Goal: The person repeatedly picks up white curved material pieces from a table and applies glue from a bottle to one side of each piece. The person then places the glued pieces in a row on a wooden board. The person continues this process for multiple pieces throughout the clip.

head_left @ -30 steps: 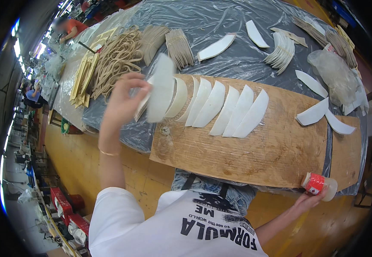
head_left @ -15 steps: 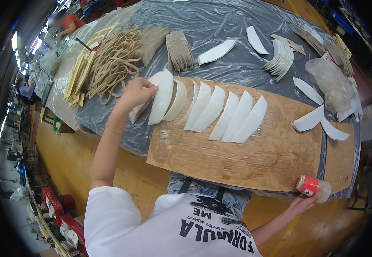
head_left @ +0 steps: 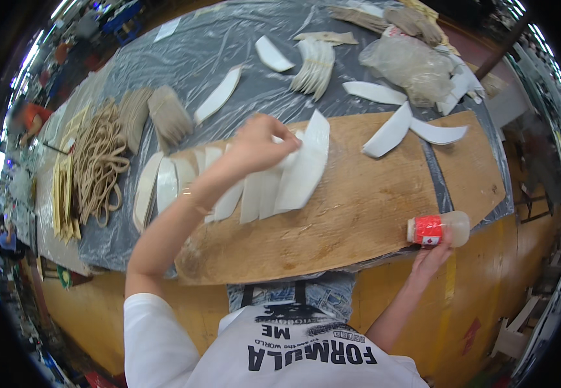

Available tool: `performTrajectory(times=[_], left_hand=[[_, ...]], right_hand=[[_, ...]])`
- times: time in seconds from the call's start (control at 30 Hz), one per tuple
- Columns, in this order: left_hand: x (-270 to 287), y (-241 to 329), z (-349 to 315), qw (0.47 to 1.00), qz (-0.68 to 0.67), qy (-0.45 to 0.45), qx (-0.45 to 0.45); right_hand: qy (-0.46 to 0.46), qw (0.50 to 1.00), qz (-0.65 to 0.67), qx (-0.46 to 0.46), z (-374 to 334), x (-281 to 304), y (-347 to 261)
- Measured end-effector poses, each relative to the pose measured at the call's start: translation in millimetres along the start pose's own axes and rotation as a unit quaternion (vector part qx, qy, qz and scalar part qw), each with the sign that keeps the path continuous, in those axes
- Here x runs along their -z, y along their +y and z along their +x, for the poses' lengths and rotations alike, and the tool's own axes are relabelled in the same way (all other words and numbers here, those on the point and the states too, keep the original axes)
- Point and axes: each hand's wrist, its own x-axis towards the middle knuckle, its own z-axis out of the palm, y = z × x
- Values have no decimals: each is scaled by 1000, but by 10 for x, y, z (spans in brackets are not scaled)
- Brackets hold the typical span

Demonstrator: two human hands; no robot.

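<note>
My left hand (head_left: 264,145) is over the right end of a row of overlapping white curved pieces (head_left: 306,165). Its thumb and fingertips are pinched at the upper part of the last piece; whatever is between them, if anything, is too small to make out. The forearm hides part of the row. Under the pieces lies a brown cardboard sheet (head_left: 358,213). Past the sheet's front right edge, my right hand (head_left: 432,255) grips a translucent jar (head_left: 458,228) with a red label, tipped on its side. A stack of curved pieces (head_left: 144,194) rests at the row's left end.
Beige looped strips (head_left: 99,161) and bundled grey-brown pieces (head_left: 169,115) lie at the left. Farther back are loose white pieces (head_left: 221,96), a white bundle (head_left: 314,68) and a crumpled clear bag (head_left: 409,68). Dark plastic sheeting (head_left: 228,39) covers the table.
My left hand has moved from the row's left end to its right end. The view has turned rightward. My right hand still holds the jar, now with its fingers farther under it.
</note>
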Motion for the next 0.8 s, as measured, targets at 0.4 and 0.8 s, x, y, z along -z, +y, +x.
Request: performTrajectory(times=[0.4, 0.8], left_hand=[[-519, 58, 423, 892, 374, 149, -206], [-797, 604, 761, 929, 214, 22, -302]], right_hand=[[-25, 1000, 9, 9, -80, -98, -33], [-29, 999, -10, 18, -85, -67, -5]])
